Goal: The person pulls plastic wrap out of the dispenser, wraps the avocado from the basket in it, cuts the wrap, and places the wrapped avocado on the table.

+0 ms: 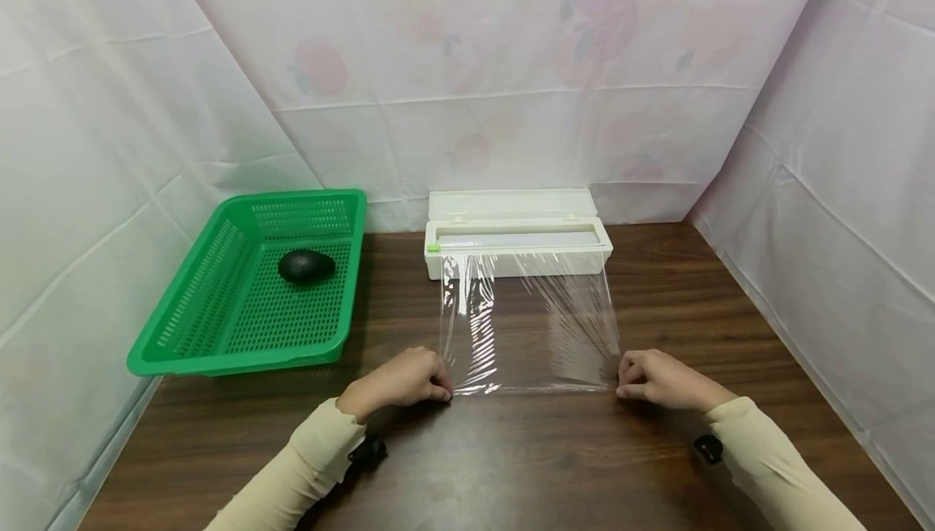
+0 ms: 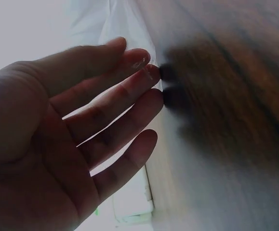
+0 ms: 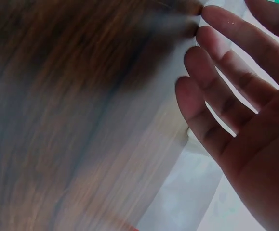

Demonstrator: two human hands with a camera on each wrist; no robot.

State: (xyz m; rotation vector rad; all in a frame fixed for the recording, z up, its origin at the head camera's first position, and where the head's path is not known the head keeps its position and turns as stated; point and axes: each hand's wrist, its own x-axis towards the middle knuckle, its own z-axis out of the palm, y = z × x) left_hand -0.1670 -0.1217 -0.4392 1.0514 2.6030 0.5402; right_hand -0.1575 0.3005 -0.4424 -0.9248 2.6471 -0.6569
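A clear sheet of cling film [image 1: 526, 328] reaches from a white cling film dispenser [image 1: 519, 263] toward me over the brown table. At its near left corner is my left hand [image 1: 412, 377], its fingertips right at the film's edge. In the left wrist view its fingers [image 2: 115, 103] stay fairly straight, with shiny film at the tips and the tips close to the wood. My right hand [image 1: 665, 381] is at the near right corner. The right wrist view has its fingers [image 3: 245, 48] spread and gently bent, fingertips by the tabletop, with the thumb held apart.
On the left stands a green perforated basket [image 1: 244, 336] with a dark oval object [image 1: 307, 266] in it. The dispenser's clear lid [image 1: 511, 203] is raised, and a small green piece [image 1: 434, 248] sits at its left end. Patterned white cloth [image 1: 475, 109] hangs around the table [image 1: 526, 466].
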